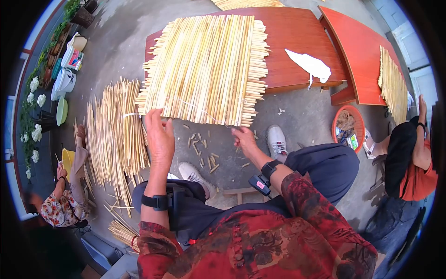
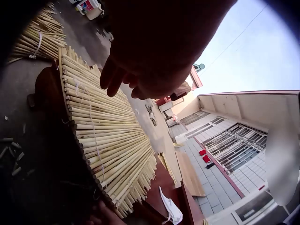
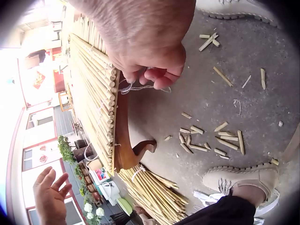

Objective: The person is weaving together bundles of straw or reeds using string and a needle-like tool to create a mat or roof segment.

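A mat of pale reed stalks [image 1: 204, 65], laid side by side, covers much of the red-brown table [image 1: 302, 28]. Thin white string [image 1: 186, 103] runs across it near its front edge. My right hand [image 1: 246, 140] is just below the mat's front right corner. In the right wrist view, the thumb and fingers of that hand [image 3: 150, 47] pinch loose white string [image 3: 140, 87] beside the cut stalk ends. By the front left corner my left hand [image 1: 159, 137] is raised, its fingers loosely extended and holding nothing. Over the mat it appears dark in the left wrist view.
A large bundle of stalks [image 1: 116, 135] stands on the left. Cut stalk pieces [image 1: 211, 160] litter the floor between my shoes. A white cloth [image 1: 309, 65] lies on the table. To the right are an orange basket [image 1: 348, 128], another table [image 1: 357, 56] and a seated person [image 1: 411, 158]; another person [image 1: 65, 200] sits left.
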{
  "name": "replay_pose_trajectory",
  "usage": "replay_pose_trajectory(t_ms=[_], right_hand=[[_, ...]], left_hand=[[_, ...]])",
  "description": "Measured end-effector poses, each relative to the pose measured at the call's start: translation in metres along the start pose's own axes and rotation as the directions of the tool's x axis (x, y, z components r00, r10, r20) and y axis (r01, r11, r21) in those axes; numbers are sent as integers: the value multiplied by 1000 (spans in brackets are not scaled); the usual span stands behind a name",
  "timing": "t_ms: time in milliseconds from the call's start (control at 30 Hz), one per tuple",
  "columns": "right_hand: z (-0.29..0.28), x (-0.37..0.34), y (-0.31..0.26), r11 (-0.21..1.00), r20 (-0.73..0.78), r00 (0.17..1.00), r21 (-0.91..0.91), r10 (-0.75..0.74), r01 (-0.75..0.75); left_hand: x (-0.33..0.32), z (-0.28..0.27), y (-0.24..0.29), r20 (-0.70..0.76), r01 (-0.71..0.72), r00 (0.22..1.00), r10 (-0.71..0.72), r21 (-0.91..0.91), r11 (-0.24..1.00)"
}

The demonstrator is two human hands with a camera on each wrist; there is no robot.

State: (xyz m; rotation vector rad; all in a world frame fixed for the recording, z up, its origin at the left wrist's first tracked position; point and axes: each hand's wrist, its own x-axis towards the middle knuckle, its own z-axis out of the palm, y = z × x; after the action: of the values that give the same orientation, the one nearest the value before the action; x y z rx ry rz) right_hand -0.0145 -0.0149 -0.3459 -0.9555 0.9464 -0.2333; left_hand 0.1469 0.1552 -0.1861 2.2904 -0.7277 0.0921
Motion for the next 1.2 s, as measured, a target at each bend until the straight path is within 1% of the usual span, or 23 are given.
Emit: replay_pose_trajectory(t_ms=[33,67,100,167,200,233,267,300,367,400,467,500,567,600,667,700,800,867,933,1000,1033,1100,1200], right_hand=[[2,4,0,998,35,999,63,3,-5],[4,6,1,992,71,997,123,2,-11],[5,7,0,993,75,997,118,5,-14],[6,8,-3,996,57,998,86,5,-9],[3,10,-1,997,55,998,80,5,-10],[-1,13,1,1000,50,999,-3,-11,11],[-5,17,1,996,49,998,-87,-31,35],[-10,16,1,995,47,998,-95,-33,37],[-19,11,2,993,17,999,-105,-48,49],[-19,9,-2,992,17,999,-115,-48,49],[-17,5,-6,986,-34,986,9,-165,165],[-15,4,-7,987,-35,986,8,-162,163],[-10,4,-8,986,76,990,127,-122,112],[-7,5,-5,986,80,990,127,-117,106],[-3,6,0,970,112,993,244,-23,-5],[1,7,-3,970,115,993,244,-21,-8],[6,8,-2,986,174,984,167,-35,6],[3,12,-1,991,105,987,61,-123,117],[2,8,-5,989,92,985,44,-146,143],[3,7,-4,979,0,982,-81,-188,188],[3,8,-5,979,1,983,-83,-185,184],[3,10,-4,937,-52,962,-244,-270,249],[5,15,1,914,-81,938,-271,-336,304]], left_hand=[[-9,9,-2,187,134,975,-120,-66,989],[-15,19,-1,424,407,858,-291,-214,888],[-21,33,-1,654,665,660,-369,-281,692],[-35,76,-22,677,555,680,-283,-222,801],[-36,89,-22,678,559,679,-283,-226,798],[-34,101,-21,696,738,616,-369,-347,578],[-32,110,-19,727,844,535,-429,-440,306],[-32,117,-17,729,844,536,-426,-445,299],[-35,131,-13,830,843,510,-226,-534,-61],[-35,139,-13,830,840,511,-225,-537,-71],[-36,153,-16,800,803,546,-250,-584,-117],[-37,152,-13,801,804,544,-250,-583,-119],[-40,147,-9,790,825,536,-297,-565,-11],[-40,148,-12,788,825,535,-304,-565,-12],[-40,151,-18,797,829,535,-280,-559,-8],[-38,153,-19,796,829,534,-284,-559,-8],[-41,154,-23,791,825,543,-282,-564,6],[-40,154,-19,792,821,545,-275,-571,-17],[-38,155,-13,794,817,547,-266,-575,-37],[-39,155,-12,793,811,550,-264,-582,-57],[-38,156,-11,782,806,562,-268,-591,-34],[-41,159,-11,774,803,571,-274,-597,-12],[-44,166,-10,723,776,602,-339,-630,35]])
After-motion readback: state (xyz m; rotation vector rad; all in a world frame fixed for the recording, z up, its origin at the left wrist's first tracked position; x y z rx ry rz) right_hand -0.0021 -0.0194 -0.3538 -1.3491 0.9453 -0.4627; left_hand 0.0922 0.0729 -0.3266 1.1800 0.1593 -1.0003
